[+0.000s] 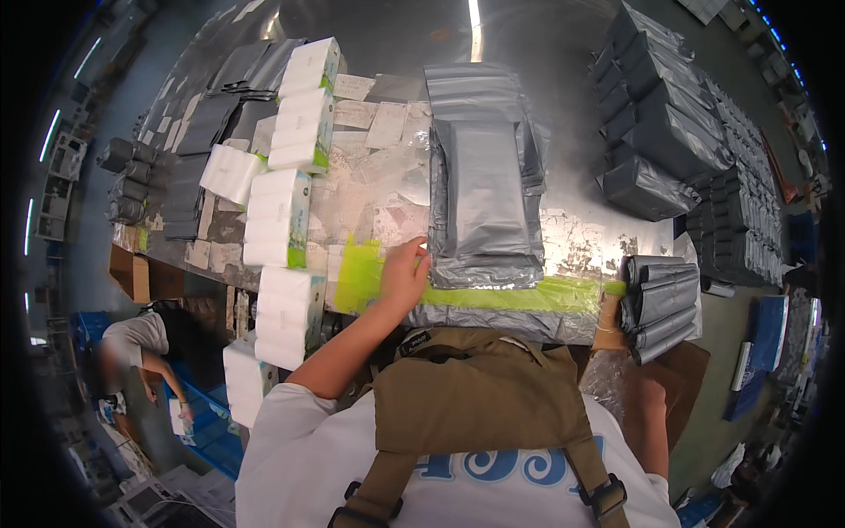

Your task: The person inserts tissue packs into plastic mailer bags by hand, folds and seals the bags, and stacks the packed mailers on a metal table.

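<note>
Flat grey plastic mailing bags [488, 189] lie in a stack on the table in front of me. My left hand [405, 275] is at the near left edge of this stack. Its fingers are curled and closed at the edge of a bag, though the fingertips are partly hidden. My right forearm [650, 422] shows low on the right, beside a cardboard box. The right hand itself is hidden near the table's edge.
White tissue packs [280, 216] form a row to the left. Filled grey parcels [664, 132] are piled at the far right, and rolled grey bags [658, 304] hang at the near right corner. Another person [141, 339] bends over a blue crate [216, 431] at the lower left.
</note>
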The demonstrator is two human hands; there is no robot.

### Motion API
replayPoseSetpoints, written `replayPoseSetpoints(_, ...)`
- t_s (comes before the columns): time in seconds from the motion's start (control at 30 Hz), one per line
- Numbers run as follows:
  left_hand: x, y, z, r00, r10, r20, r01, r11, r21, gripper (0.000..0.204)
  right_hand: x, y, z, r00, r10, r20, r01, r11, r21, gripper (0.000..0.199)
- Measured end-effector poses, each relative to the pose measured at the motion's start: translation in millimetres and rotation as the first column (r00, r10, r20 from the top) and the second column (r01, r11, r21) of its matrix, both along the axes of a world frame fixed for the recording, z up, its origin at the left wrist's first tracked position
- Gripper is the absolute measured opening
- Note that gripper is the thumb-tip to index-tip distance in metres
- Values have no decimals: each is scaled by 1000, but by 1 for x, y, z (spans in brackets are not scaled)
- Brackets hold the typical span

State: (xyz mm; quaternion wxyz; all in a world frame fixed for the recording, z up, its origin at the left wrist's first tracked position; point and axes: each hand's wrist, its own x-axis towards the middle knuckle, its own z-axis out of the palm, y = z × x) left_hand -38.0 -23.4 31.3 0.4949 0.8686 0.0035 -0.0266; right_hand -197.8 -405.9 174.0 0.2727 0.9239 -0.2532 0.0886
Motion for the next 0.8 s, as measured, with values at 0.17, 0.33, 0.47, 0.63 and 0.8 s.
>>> replayPoseSetpoints(0.17, 23, 13, 3, 460, -761, 458, 340, 628, 700, 43, 122, 30, -80, 326, 938, 114, -867, 249, 432, 41)
replayPoseSetpoints(0.33, 48, 13, -17, 430, -785, 447, 567, 620, 542, 32, 190, 42, -96, 23, 977, 212, -802, -108, 587, 21)
replayPoseSetpoints(0.47, 39, 1, -16, 802, -365, 473, 399, 916, 31, 13, 200, 42, -113, 371, 714, 594, -615, -291, 733, 14)
replayPoseSetpoints(0.63, 69, -17, -30, 997, 41, 67, -13, 931, -364, 40, 235, 72, -140, 774, 393, 496, -406, -292, 866, 16)
replayPoseSetpoints(0.8, 77, -37, -54, 989, 129, -78, -146, 943, -300, 36, 245, 89, -176, 951, 147, 272, -234, -235, 943, 28)
